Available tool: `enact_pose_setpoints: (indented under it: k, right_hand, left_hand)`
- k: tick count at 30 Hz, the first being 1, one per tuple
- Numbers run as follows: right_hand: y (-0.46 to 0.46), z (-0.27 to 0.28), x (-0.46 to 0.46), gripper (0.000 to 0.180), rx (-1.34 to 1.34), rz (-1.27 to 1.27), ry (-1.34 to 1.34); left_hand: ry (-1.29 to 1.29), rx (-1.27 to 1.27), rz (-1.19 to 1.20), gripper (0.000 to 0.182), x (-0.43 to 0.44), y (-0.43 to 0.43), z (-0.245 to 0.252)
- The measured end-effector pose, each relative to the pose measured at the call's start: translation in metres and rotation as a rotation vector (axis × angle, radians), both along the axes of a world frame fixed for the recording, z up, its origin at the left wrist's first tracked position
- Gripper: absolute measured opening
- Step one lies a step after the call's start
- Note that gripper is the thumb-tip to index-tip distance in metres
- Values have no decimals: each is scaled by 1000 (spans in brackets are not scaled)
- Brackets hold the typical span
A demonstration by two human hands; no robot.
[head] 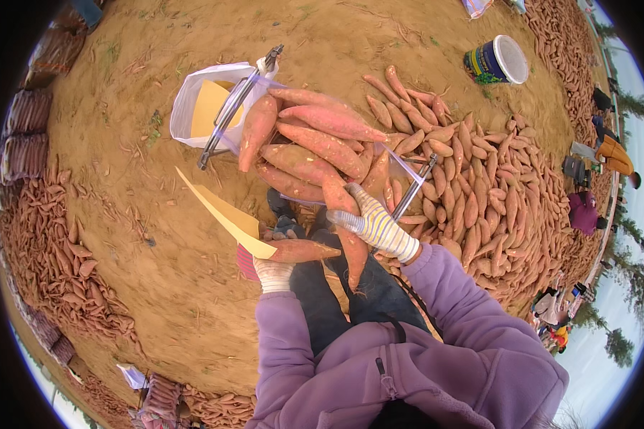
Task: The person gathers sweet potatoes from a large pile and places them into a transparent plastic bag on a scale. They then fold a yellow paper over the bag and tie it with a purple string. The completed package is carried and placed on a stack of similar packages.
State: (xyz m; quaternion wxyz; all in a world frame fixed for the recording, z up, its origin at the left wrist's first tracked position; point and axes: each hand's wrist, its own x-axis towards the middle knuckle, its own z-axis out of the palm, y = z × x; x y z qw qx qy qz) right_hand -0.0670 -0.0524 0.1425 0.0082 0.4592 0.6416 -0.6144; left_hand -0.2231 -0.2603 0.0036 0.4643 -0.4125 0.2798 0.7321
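My left hand (273,265), in a striped work glove, holds a sweet potato (300,250) with a yellow paper sheet (228,214) lying against it; the fingers are partly hidden. My right hand (378,220), gloved too, grips a long sweet potato (349,230) hanging down over my legs. Just beyond my hands, a clear plastic bag held on a metal folding frame (236,107) is heaped with large sweet potatoes (322,150). More yellow paper (209,107) stands in a white plastic bag (182,115) at the frame's left side.
A big heap of sweet potatoes (494,198) spreads on the right, with a white-lidded bucket (496,59) beyond it. Another heap (59,257) and filled bags (27,134) line the left. Several people (614,155) are far off at the right.
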Motion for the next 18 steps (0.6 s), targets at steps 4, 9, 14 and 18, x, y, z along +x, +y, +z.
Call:
enact_pose_setpoints:
  k: [4, 9, 14, 18]
  right_hand:
    - [38, -9, 3, 82, 304, 82, -67]
    - [57, -30, -37, 69, 762, 378, -202]
    - [54, -58, -48, 66, 872, 326, -192]
    - [43, -67, -36, 65, 871, 222, -163]
  left_hand:
    - [30, 43, -89, 32, -7, 53, 5]
    - [37, 349, 7, 43, -18, 102, -14]
    - [143, 96, 32, 54, -14, 126, -17]
    - [255, 37, 139, 63, -5, 129, 0]
